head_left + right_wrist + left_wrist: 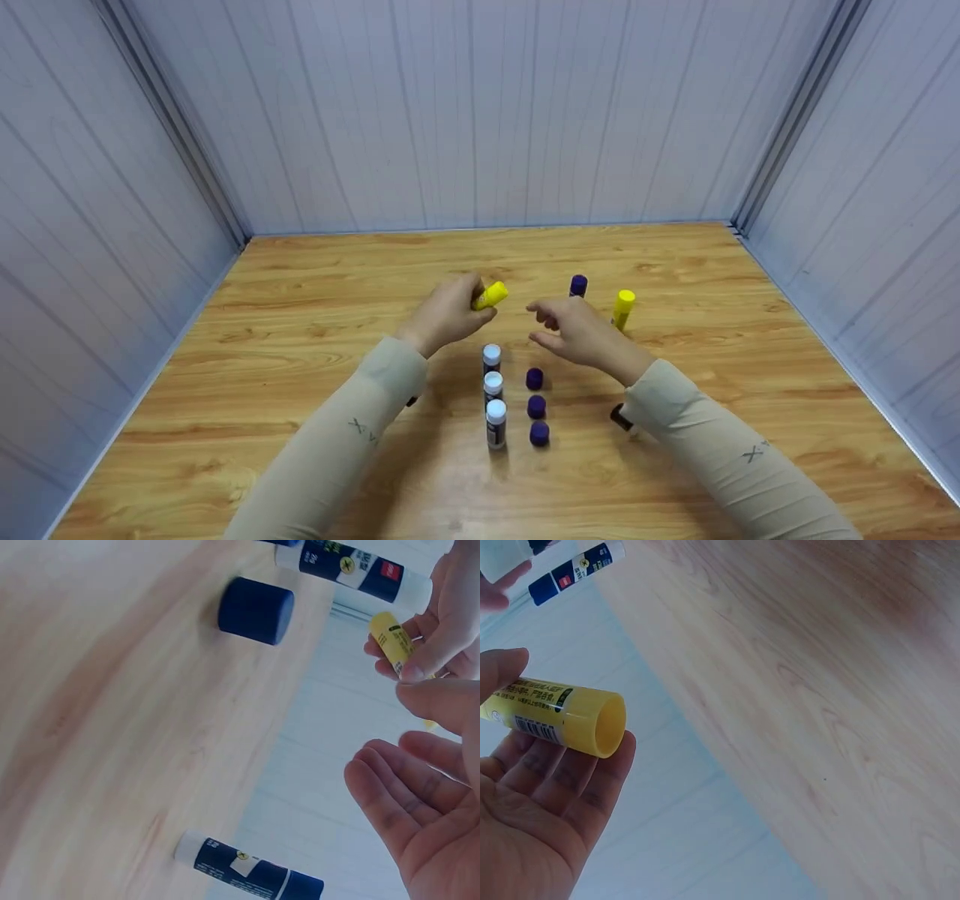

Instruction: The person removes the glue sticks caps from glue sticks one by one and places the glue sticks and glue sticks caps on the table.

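A yellow glue stick (490, 296) is gripped between the thumb and fingers of my left hand (447, 313), tilted above the table. In the left wrist view, one round end of this yellow glue stick (562, 716) points away from the palm. My right hand (576, 334) hovers to its right, fingers loosely bent and thumb apart, holding nothing. Just behind the right hand stands a glue stick with a dark blue-purple cap (578, 285). Another yellow glue stick (623, 309) stands to the right, partly hidden by that hand.
Nearer the front, several white-topped glue sticks without caps (496, 424) stand in a column. Beside them on the right is a column of dark blue-purple caps (536, 407). The wooden table (315, 300) meets pale panel walls (472, 112) at the back and sides.
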A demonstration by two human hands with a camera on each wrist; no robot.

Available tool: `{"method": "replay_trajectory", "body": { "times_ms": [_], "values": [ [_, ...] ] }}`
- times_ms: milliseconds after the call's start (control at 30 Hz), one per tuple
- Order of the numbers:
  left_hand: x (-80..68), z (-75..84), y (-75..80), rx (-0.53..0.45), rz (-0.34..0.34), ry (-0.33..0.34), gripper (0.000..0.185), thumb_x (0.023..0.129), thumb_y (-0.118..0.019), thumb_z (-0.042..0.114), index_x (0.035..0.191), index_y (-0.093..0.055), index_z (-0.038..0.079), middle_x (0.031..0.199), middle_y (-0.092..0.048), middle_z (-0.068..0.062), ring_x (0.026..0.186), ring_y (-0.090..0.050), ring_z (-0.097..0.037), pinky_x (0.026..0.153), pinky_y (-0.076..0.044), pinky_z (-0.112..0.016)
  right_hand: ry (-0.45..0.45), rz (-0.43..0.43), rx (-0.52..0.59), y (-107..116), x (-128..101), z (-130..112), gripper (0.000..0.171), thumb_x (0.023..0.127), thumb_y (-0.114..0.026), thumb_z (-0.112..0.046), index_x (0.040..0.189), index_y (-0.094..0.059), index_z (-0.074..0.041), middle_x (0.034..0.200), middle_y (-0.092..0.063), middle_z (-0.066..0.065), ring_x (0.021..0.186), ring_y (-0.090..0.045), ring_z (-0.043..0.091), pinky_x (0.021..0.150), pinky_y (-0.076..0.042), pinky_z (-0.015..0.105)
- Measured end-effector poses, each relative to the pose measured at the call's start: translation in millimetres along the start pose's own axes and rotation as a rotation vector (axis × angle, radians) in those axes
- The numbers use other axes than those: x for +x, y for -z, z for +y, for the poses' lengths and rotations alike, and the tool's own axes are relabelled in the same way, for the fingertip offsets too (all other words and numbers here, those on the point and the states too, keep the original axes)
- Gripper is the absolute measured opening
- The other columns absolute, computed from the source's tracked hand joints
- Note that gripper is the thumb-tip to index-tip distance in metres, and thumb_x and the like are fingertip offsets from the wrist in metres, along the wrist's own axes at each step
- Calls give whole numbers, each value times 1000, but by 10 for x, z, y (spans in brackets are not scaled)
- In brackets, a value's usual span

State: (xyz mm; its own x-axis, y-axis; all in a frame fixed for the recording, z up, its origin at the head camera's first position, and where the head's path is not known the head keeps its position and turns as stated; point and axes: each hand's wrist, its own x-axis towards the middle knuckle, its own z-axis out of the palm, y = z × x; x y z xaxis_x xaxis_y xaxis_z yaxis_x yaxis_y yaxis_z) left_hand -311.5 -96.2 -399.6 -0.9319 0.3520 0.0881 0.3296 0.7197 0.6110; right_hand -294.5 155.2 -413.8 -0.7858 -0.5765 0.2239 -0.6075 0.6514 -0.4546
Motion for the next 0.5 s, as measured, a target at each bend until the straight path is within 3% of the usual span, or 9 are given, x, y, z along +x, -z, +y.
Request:
{"method": "replay_trajectory", "body": {
  "times_ms": [233, 500],
  "values": [
    [-59, 82, 2, 187, -13, -84, 28, 105, -75, 21, 124, -67, 3, 118, -75, -14, 99, -71, -25, 93, -62, -44, -8, 41, 3, 79, 97, -45, 45, 103, -76, -16, 142, -64, 4, 116, -74, 21, 104, -76, 37, 92, -64, 50],
    [-103, 128, -35, 385, 22, -221, 27, 105, -76, 24, 122, -69, 4, 115, -79, -13, 96, -75, -28, 92, -64, -45, -21, -15, -23, 107, 212, -94, 50, 106, -74, -23, 148, -62, 0, 127, -73, 22, 112, -75, 36, 97, -63, 50]
  ]
}}
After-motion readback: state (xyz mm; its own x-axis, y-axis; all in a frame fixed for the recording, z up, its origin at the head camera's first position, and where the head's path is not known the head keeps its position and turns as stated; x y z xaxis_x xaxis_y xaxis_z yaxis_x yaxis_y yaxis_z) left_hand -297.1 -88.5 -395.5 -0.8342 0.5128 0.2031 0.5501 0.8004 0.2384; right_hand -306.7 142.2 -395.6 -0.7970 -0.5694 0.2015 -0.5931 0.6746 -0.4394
